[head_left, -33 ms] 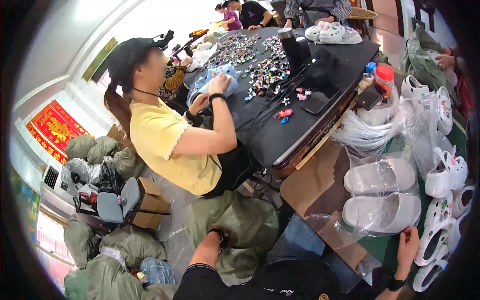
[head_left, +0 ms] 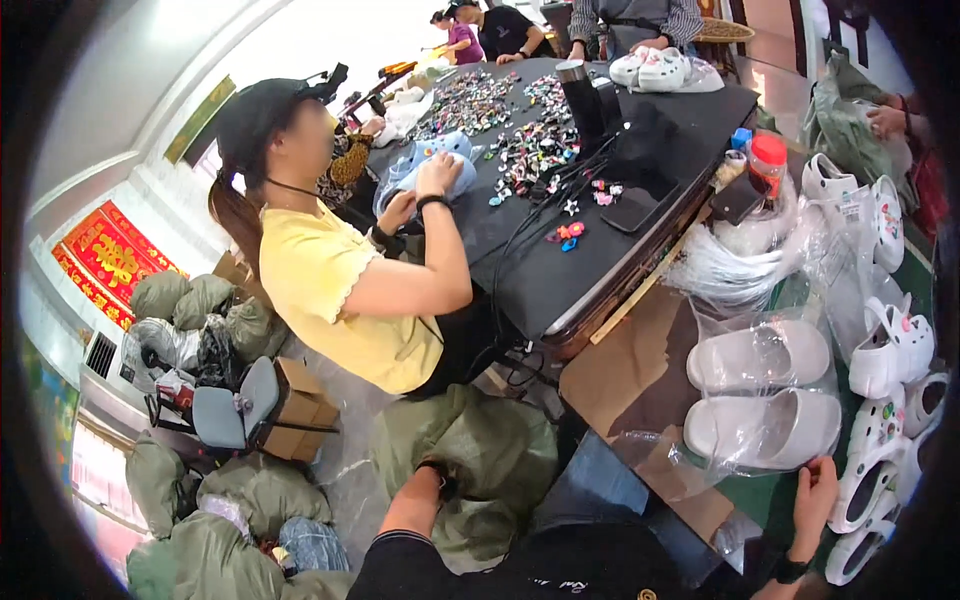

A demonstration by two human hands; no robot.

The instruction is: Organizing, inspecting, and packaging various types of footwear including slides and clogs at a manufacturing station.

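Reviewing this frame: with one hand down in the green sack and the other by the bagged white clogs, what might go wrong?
The left hand is buried in the green sack, so what it holds is hidden. The right hand touches loose clear plastic around the white clogs; a tug might drag them off. Black cables trail off the table and might snag.

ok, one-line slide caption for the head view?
Left hand reaches into an olive sack; right hand touches a clear bag of white clogs.
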